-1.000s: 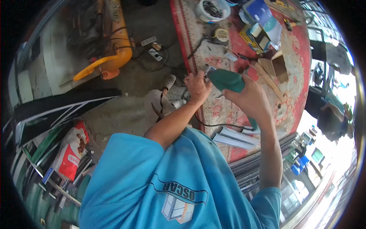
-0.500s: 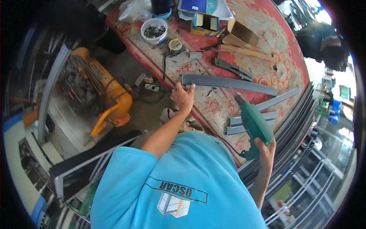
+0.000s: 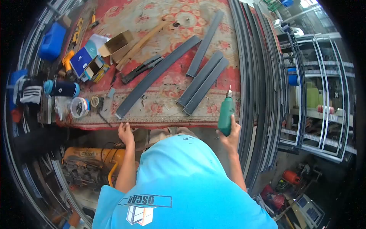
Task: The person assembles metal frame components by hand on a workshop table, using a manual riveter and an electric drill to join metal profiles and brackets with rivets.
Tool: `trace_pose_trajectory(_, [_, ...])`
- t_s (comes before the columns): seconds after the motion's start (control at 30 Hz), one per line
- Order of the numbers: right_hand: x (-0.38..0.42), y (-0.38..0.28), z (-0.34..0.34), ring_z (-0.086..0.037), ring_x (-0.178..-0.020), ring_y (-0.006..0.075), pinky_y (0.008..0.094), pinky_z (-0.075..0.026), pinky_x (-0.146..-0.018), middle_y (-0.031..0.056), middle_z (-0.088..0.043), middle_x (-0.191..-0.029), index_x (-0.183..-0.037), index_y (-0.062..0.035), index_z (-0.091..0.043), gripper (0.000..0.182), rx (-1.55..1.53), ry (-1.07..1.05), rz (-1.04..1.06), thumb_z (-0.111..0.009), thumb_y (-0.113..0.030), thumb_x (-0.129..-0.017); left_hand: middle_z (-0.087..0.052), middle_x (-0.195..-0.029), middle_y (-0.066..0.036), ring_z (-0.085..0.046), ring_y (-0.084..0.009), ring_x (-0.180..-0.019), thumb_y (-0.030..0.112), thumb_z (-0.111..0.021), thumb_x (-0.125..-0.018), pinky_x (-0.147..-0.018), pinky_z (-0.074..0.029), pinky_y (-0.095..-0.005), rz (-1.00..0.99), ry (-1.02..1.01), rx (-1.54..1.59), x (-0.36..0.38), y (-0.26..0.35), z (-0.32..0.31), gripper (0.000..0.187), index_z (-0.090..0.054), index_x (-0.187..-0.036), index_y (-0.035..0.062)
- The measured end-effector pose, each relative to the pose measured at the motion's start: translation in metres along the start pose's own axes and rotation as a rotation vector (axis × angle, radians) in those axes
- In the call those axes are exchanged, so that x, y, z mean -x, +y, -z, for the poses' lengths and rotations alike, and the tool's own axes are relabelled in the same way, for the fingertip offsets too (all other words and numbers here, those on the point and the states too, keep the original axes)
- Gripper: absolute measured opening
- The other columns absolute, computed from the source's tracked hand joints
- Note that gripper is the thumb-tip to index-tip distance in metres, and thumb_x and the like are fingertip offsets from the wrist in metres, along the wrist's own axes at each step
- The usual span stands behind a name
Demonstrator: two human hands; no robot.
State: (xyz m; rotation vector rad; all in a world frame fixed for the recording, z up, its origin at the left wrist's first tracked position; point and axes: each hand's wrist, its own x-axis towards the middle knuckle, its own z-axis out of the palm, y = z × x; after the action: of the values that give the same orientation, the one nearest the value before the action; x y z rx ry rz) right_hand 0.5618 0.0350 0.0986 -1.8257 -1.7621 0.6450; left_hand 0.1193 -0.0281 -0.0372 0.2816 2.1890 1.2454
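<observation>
My right hand [image 3: 231,138] is wrapped around a green power drill [image 3: 226,114], its thin bit pointing away from me over the table's near right side. A long dark grey metal profile [image 3: 158,76] lies diagonally across the patterned cloth. Just off the profile's near end is my left hand [image 3: 126,134], its fingers loosely bent and apart, with nothing visible in them. Two shorter grey profiles [image 3: 202,82] rest side by side left of the drill, and another grey strip [image 3: 206,44] lies beyond them.
Long dark bars [image 3: 253,76] run along the table's right side. At left sit a tub of screws [image 3: 79,107], a tape measure [image 3: 95,101], a dark bottle [image 3: 63,88] and an open cardboard box [image 3: 116,45]. An orange compressor [image 3: 91,154] stands below on the left.
My left hand has come off the long profile's end. The view has turned toward the right, and the drill, still in my right hand, now points straight away from me.
</observation>
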Motion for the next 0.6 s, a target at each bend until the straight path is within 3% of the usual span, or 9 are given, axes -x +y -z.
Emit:
trace_pose_trajectory(0.1, [0.007,0.02,-0.032,-0.05,-0.107,0.0412,0.0495,-0.041,-0.092,0.0247,-0.044,-0.122,-0.153,-0.0189,-0.031,0.102,0.171,0.059,-0.027,-0.087,-0.019,-0.068,-0.066,-0.112,-0.017,-0.064,-0.0207,-0.093,0.019,-0.067,-0.092,-0.081,-0.05,-0.0331,-0.032,-0.027,-0.124,-0.01,-0.02,0.0,0.054,-0.049,-0.134,-0.0088])
trace_pose_trajectory(0.13, [0.005,0.029,-0.044,-0.049,-0.107,0.0428,0.0517,-0.039,-0.092,0.0264,-0.045,-0.121,-0.153,-0.0189,-0.032,0.101,0.212,0.074,-0.032,-0.086,-0.019,-0.068,-0.064,-0.119,-0.021,-0.062,-0.0271,-0.107,0.018,-0.066,-0.091,-0.091,-0.048,-0.0351,-0.002,-0.059,-0.158,-0.01,-0.018,0.001,0.053,-0.049,-0.133,-0.0095])
trace_pose_trajectory(0.17, [0.001,0.039,-0.055,-0.049,-0.107,0.0428,0.0517,-0.039,-0.092,0.0264,-0.045,-0.121,-0.153,-0.0189,-0.032,0.101,0.182,0.056,-0.016,-0.086,-0.019,-0.068,-0.064,-0.121,-0.021,-0.062,-0.0276,-0.108,0.019,-0.066,-0.091,-0.092,-0.047,-0.0354,0.005,-0.069,-0.143,-0.01,-0.016,0.001,0.056,-0.047,-0.135,-0.0102])
trace_pose_trajectory(0.23, [-0.014,0.055,-0.071,-0.049,-0.108,0.0435,0.0521,-0.039,-0.093,0.0276,-0.045,-0.121,-0.153,-0.0188,-0.031,0.099,0.323,0.14,0.036,-0.085,-0.021,-0.07,-0.064,-0.123,-0.021,-0.062,-0.0341,-0.111,0.026,-0.071,-0.083,-0.093,-0.047,-0.0364,-0.162,-0.063,-0.337,-0.02,-0.031,0.005,0.044,-0.066,-0.112,-0.0065])
trace_pose_trajectory(0.27, [-0.022,0.065,-0.08,-0.05,-0.109,0.0437,0.0521,-0.039,-0.093,0.029,-0.046,-0.121,-0.153,-0.0183,-0.03,0.099,0.345,0.144,0.036,-0.084,-0.021,-0.071,-0.066,-0.116,-0.022,-0.064,-0.0359,-0.106,0.027,-0.072,-0.079,-0.09,-0.048,-0.0371,-0.186,-0.073,-0.297,-0.029,-0.041,0.006,0.037,-0.071,-0.097,-0.0042])
trace_pose_trajectory(0.33, [-0.036,0.068,-0.086,-0.05,-0.11,0.0448,0.0534,-0.039,-0.093,0.0294,-0.045,-0.124,-0.153,-0.0164,-0.03,0.097,0.369,0.131,0.018,-0.083,-0.021,-0.072,-0.071,-0.094,-0.018,-0.068,-0.0326,-0.091,0.024,-0.071,-0.08,-0.084,-0.05,-0.0342,-0.219,-0.104,-0.43,0.005,0.016,0.008,0.035,-0.069,-0.099,-0.0057])
trace_pose_trajectory(0.37, [-0.041,0.079,-0.095,-0.049,-0.111,0.0458,0.054,-0.038,-0.094,0.0282,-0.044,-0.125,-0.152,-0.0161,-0.031,0.094,0.39,0.138,0.001,-0.082,-0.022,-0.073,-0.072,-0.102,-0.015,-0.067,-0.0225,-0.094,0.023,-0.072,-0.084,-0.082,-0.051,-0.0328,-0.189,-0.261,-0.379,-0.012,-0.01,0.016,0.041,-0.064,-0.111,-0.0052])
trace_pose_trajectory(0.53, [-0.04,0.077,-0.09,-0.046,-0.116,0.0465,0.0551,-0.037,-0.098,0.0278,-0.039,-0.134,-0.149,-0.0139,-0.034,0.084,0.281,0.113,-0.009,-0.078,-0.026,-0.078,-0.072,-0.105,-0.015,-0.068,-0.0216,-0.094,0.024,-0.071,-0.086,-0.083,-0.051,-0.0314,-0.105,-0.206,-0.385,0.014,0.012,0.039,0.045,-0.064,-0.121,-0.0038])
trace_pose_trajectory(0.6, [-0.038,0.073,-0.08,-0.045,-0.117,0.0467,0.056,-0.036,-0.099,0.0272,-0.037,-0.137,-0.148,-0.0116,-0.035,0.083,0.323,0.107,0.052,-0.078,-0.026,-0.079,-0.072,-0.104,-0.015,-0.068,-0.0231,-0.093,0.024,-0.071,-0.086,-0.084,-0.051,-0.0317,-0.104,-0.102,-0.328,0.019,0.015,0.045,0.041,-0.065,-0.116,-0.0044])
